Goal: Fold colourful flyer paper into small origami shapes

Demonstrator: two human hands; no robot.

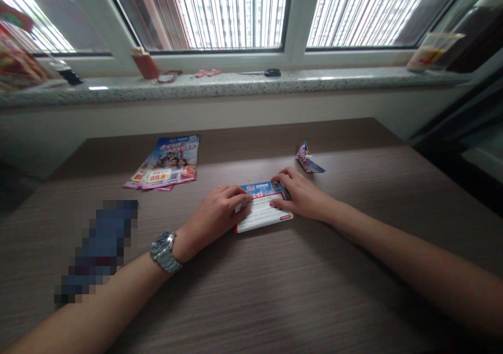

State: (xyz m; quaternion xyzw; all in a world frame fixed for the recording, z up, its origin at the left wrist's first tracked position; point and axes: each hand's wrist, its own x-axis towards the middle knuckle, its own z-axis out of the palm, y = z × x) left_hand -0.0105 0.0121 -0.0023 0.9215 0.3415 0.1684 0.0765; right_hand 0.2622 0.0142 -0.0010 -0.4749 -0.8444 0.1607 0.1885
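The only number that reads clearly is "89.9", on the yellow label (159, 176) of the top leaflet (173, 157) at left. On the leaflet beneath (132, 182), a number starting with 8 is partly covered. The top leaflet's pale title is too blurred to read. The sheet (261, 212) between the hands bears a QR code (275, 185), small white header characters, large red ones partly hidden by the left hand (220, 207), and fine lines, all illegible.
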